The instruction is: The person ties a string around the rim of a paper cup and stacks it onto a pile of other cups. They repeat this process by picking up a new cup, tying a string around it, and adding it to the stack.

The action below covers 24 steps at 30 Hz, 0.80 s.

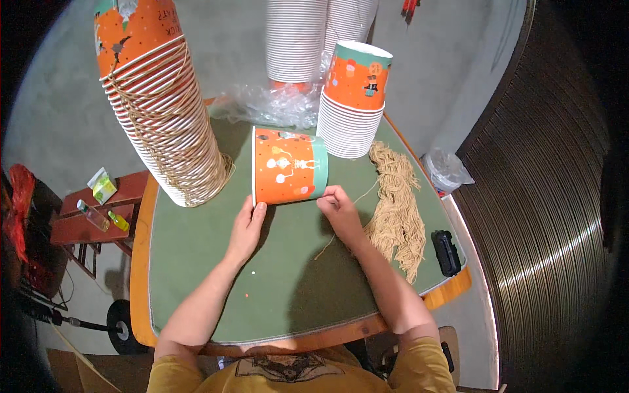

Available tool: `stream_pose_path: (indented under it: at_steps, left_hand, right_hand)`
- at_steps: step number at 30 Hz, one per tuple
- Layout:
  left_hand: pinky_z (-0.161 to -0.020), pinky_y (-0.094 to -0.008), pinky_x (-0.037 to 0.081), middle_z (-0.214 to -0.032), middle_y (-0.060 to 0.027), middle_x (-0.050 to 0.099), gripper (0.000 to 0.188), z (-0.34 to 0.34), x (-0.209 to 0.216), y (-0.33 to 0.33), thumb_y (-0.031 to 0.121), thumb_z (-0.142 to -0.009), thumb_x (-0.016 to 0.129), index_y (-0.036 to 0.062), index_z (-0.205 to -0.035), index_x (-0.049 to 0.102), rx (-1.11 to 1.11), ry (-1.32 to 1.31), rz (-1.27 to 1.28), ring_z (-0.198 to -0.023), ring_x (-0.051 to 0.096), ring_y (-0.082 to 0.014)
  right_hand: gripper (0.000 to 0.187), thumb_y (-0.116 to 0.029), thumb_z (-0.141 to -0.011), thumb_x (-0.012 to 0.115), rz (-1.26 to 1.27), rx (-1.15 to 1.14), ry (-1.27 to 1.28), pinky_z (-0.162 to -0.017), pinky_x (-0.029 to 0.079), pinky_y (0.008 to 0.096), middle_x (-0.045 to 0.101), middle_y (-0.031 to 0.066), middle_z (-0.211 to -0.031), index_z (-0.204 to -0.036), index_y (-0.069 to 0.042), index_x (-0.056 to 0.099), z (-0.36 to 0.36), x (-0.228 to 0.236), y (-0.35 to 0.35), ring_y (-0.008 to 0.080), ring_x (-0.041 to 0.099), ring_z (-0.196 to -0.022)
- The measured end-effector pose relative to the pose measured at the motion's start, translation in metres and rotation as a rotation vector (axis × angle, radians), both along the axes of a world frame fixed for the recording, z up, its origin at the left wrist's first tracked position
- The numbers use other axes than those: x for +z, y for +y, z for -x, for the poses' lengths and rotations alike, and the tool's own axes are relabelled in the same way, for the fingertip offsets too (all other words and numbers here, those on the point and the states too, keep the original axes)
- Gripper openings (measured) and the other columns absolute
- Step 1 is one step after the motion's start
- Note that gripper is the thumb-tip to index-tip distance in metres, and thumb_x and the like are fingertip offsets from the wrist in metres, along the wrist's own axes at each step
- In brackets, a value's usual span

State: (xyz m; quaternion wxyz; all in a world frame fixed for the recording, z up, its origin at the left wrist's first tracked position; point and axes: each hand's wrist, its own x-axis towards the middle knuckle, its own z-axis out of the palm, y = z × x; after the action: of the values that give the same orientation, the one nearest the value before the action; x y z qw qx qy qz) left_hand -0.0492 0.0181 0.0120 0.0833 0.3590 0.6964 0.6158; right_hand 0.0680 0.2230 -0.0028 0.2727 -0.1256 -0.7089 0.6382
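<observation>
Yellow sleeves (pixel 422 367) are showing at the near edge of the bench (pixel 196 281). Mid-bench, an orange cup (pixel 283 171) is being held on its side: the left hand (pixel 246 230) is gripping its white rim, the right hand (pixel 341 211) is curling against its green end; whether it's pinching string, I can't tell. Twine (pixel 398 213) is lying to the right.

Around me is what looks like a makeshift workroom: bare grey wall (pixel 226 49), ribbed metal shutter (pixel 550 223), and a cloth-covered counter (pixel 187 252) bearing stacks of paper buckets (pixel 164 121) and loose cord (pixel 396 213).
</observation>
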Motion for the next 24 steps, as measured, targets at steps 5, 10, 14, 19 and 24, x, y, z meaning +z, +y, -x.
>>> stream_pose_path:
  at_steps: [5,10,14,19,24]
  left_hand:
    - [-0.101,-0.0363,0.037,-0.117,-0.0145,0.063,0.037,0.006,-0.009,-0.001,0.029,-0.101,0.048,0.0014,-0.125,0.055,0.006,0.034,0.057,-0.115,0.054,-0.0246]
    - [-0.114,-0.0444,0.022,-0.128,-0.0162,0.059,0.046,0.002,0.004,-0.005,0.040,-0.100,0.045,0.0038,-0.127,0.055,-0.031,0.213,0.276,-0.128,0.044,-0.0315]
    - [-0.115,-0.0463,0.019,-0.134,-0.0170,0.053,0.060,0.010,-0.013,-0.008,0.053,-0.101,0.034,0.0029,-0.126,0.056,-0.038,-0.016,0.095,-0.128,0.044,-0.0330]
    - [-0.109,-0.0425,0.029,-0.124,-0.0178,0.056,0.068,0.018,-0.025,-0.002,0.058,-0.100,0.030,-0.0012,-0.124,0.055,0.001,-0.046,0.072,-0.121,0.048,-0.0337]
    - [-0.104,-0.0389,0.035,-0.119,-0.0153,0.058,0.063,0.013,-0.017,-0.004,0.053,-0.101,0.035,-0.0027,-0.121,0.056,-0.002,-0.020,0.046,-0.115,0.051,-0.0289]
  right_hand:
    - [0.021,-0.020,-0.091,0.064,-0.089,-0.040,-0.052,-0.066,0.043,0.0277,0.056,0.0015,-0.079,-0.093,-0.003,0.053,0.000,0.005,-0.005,0.0090,0.050,-0.073]
    - [0.038,-0.032,-0.091,0.065,-0.327,-0.130,-0.142,-0.061,0.040,0.0325,0.047,0.0078,-0.071,-0.080,0.000,0.048,-0.005,0.010,-0.002,0.0162,0.045,-0.066]
    - [0.038,-0.031,-0.089,0.067,-0.421,-0.130,-0.146,-0.060,0.040,0.0327,0.045,0.0108,-0.072,-0.079,0.000,0.048,-0.006,0.022,-0.009,0.0194,0.045,-0.064]
    - [0.030,-0.023,-0.087,0.071,-0.454,-0.149,-0.050,-0.060,0.042,0.0333,0.047,0.0098,-0.073,-0.083,-0.002,0.050,-0.005,0.010,-0.007,0.0189,0.048,-0.065]
    - [0.026,-0.022,-0.086,0.071,-0.341,-0.107,-0.061,-0.065,0.046,0.0331,0.050,0.0103,-0.080,-0.091,-0.003,0.055,-0.009,0.017,-0.013,0.0216,0.053,-0.070]
